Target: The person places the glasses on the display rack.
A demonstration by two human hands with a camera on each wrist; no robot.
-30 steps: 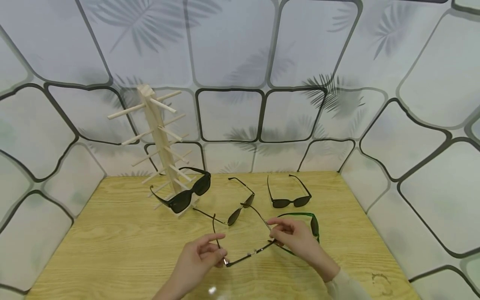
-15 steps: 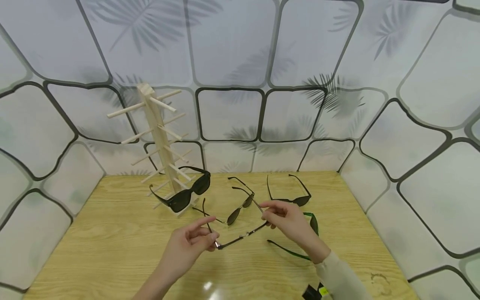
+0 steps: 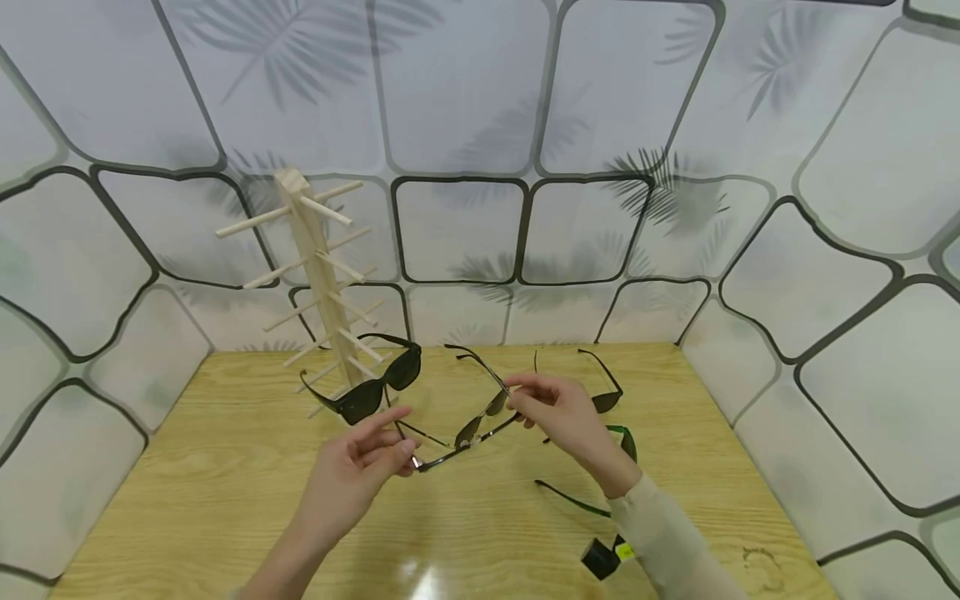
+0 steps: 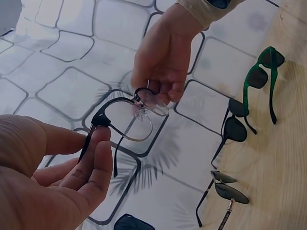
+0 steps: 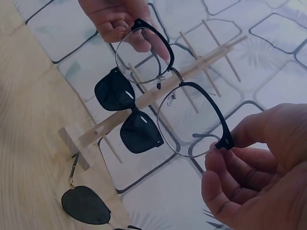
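Observation:
Both hands hold a pair of clear-lensed eyeglasses (image 5: 215, 106) with black brow bars and thin metal lower rims. My left hand (image 3: 348, 479) pinches the left hinge corner between thumb and fingers, its index finger stretched along the temple. At the opposite corner, my right hand (image 3: 562, 421) pinches the frame by the hinge. The temples are unfolded and point away from me. In the head view the eyeglasses overlap thin metal-framed sunglasses (image 3: 467, 433) on the table. Large black sunglasses (image 3: 363, 402) sit low on a wooden peg stand (image 3: 315, 258), just beyond my left hand.
Black sunglasses (image 3: 606, 402) lie behind my right hand, partly hidden. Green-framed sunglasses (image 3: 628, 444) rest to its right, partly covered by the forearm. A small black block (image 3: 600, 558) with a yellow-green piece shows beside the right sleeve. Patterned walls surround the wooden table (image 3: 225, 500).
Both hands have carried the eyeglasses away from me and leftward, closer to the stand. My right hand has uncovered part of the green sunglasses and now covers part of the black pair behind it.

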